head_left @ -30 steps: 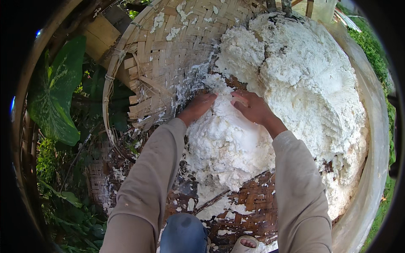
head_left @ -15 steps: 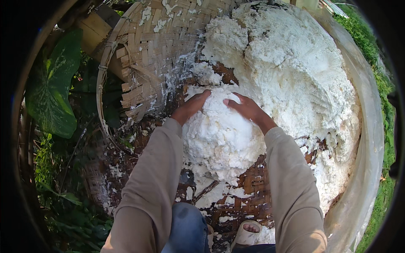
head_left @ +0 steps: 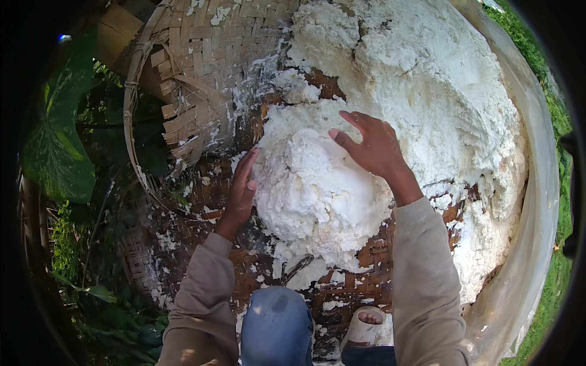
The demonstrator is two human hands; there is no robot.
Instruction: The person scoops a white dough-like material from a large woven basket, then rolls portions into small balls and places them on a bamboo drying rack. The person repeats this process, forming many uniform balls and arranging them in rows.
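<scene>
A rounded lump of white, crumbly, dough-like mass [head_left: 314, 189] sits in front of me on a brown woven mat [head_left: 372, 262]. My left hand [head_left: 243, 186] is at the lump's left side, fingers extended, with nothing held; whether it touches the lump I cannot tell. Over the lump's upper right, my right hand [head_left: 372, 143] has its thumb and fingers apart and holds nothing. White residue shows on its fingertips. Behind and to the right rises a much larger heap of the same white mass [head_left: 433, 91].
A torn, white-smeared bamboo basket [head_left: 207, 67] leans at the upper left, beside large green leaves [head_left: 61, 134]. A clear plastic sheet [head_left: 537, 183] borders the heap on the right, with grass [head_left: 549, 287] beyond. My knee [head_left: 278, 326] and sandalled foot [head_left: 364, 323] are close below.
Both hands have come off the top of the lump and moved apart. The left has gone down to the lump's left side, and the right has lifted with its fingers spread.
</scene>
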